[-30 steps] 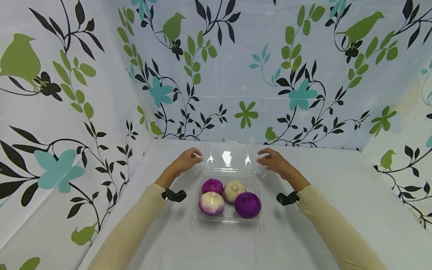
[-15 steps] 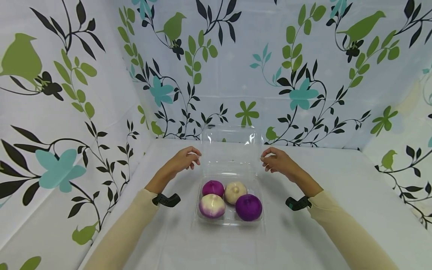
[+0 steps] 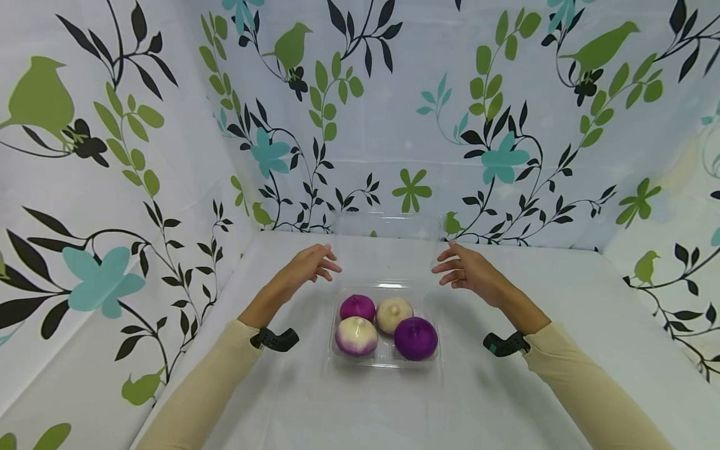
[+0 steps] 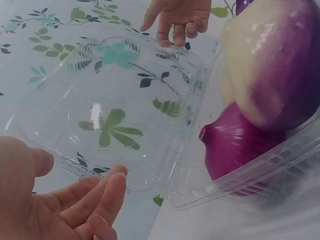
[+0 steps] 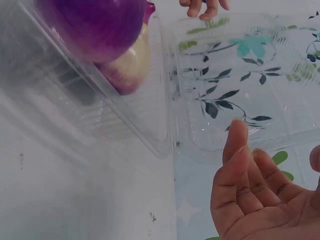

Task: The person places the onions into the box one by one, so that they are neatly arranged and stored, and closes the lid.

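Observation:
A clear plastic clamshell container (image 3: 388,364) rests on the white table with its lid (image 3: 388,256) raised at the back. Inside sit several onion-like vegetables: a magenta one (image 3: 357,307), a cream one (image 3: 394,315), a white-and-purple one (image 3: 356,336) and a deep purple one (image 3: 415,339). Beside the lid's left edge is my left hand (image 3: 308,269), fingers loosely extended and holding nothing. My right hand (image 3: 471,275) mirrors it at the right edge, fingers relaxed. In the left wrist view my left fingertips (image 4: 118,177) lie at the lid's edge; whether they touch it, I cannot tell.
A white cloth (image 3: 388,412) covers the table around the container. Behind and to the left hangs a curtain (image 3: 394,112) printed with birds, leaves and flowers. Each wrist wears a dark camera mount, the left one (image 3: 275,339) and the right one (image 3: 506,344).
The lid has risen to stand more upright. Both hands drew slightly outward from its edges, then edged back in a little with fingers straighter. The vegetables stay in place.

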`<state>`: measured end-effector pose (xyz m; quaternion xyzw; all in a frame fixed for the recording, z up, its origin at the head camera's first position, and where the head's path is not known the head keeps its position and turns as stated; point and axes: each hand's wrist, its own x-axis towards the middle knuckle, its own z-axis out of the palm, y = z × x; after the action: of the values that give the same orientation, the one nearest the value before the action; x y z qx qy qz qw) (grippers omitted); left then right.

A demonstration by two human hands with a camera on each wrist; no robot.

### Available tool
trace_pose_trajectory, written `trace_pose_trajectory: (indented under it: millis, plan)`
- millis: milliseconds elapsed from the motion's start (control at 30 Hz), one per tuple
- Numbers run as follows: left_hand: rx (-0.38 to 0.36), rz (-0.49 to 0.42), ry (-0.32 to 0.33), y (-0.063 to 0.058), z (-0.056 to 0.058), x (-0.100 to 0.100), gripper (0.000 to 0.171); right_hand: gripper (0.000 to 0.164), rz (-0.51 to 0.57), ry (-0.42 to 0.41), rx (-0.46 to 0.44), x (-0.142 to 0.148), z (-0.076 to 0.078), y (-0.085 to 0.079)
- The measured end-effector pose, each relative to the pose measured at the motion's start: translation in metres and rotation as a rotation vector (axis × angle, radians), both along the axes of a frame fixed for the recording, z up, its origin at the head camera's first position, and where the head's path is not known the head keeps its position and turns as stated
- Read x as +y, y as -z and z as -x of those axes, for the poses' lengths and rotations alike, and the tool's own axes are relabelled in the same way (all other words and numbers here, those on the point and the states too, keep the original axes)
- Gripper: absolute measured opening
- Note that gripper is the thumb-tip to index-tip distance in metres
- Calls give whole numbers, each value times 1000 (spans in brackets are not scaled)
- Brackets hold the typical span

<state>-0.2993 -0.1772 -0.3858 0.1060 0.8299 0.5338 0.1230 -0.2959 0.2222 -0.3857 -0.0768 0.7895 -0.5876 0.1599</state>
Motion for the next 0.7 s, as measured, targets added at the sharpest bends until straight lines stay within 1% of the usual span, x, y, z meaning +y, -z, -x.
trace_pose_trajectory:
  millis: [67,167,267,333,433,600,667,700]
  plan:
    - [-5,10,-13,1,0,2,62,82,9,-7,-10,0,-1,-2]
    - [-25,8,-16,2,0,4,71,91,26,-17,-63,-1,-6,-6]
    - [-56,-2,-1,2,-6,4,78,95,48,-18,-143,-1,-13,-8]
    - [-82,-15,1,0,-10,4,81,98,57,-24,-178,-1,-20,-10]
    - [-127,-48,6,-2,-18,4,83,99,81,-40,-212,0,-30,-12]
    - [-215,-141,12,-2,-32,5,81,99,144,-46,-279,1,-49,-11]
    - [-238,-175,-6,0,-38,5,78,95,173,-52,-316,2,-55,-9]
    - [-243,-187,-14,1,-41,6,76,90,194,-56,-335,2,-58,-7]
